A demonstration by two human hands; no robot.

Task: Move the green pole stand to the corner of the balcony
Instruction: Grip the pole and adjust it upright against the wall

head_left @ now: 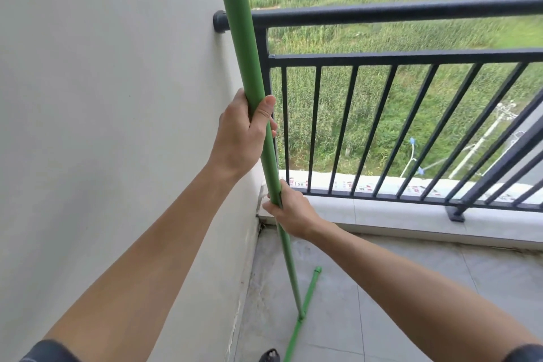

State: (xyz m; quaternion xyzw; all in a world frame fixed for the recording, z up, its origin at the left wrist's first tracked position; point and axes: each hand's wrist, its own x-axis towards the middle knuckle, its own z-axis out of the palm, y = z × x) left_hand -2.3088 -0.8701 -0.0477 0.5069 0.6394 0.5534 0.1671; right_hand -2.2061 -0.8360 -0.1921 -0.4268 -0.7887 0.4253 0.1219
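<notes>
The pole (244,47) is plain green, upright, thinner below the right hand (289,209), and joins a green foot bar (305,301) lying on the floor (382,303) near the corner between wall (102,97) and railing (382,59). Left hand (242,138) fingers wrap the thick part, right fingers the joint; open floor lies to the right.

pole stand (249,67): smooth matt green | railing (382,12): dark textured metal | wall (102,97): matt plaster

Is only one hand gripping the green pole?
No, the left hand and right hand both grip the green pole.
</notes>
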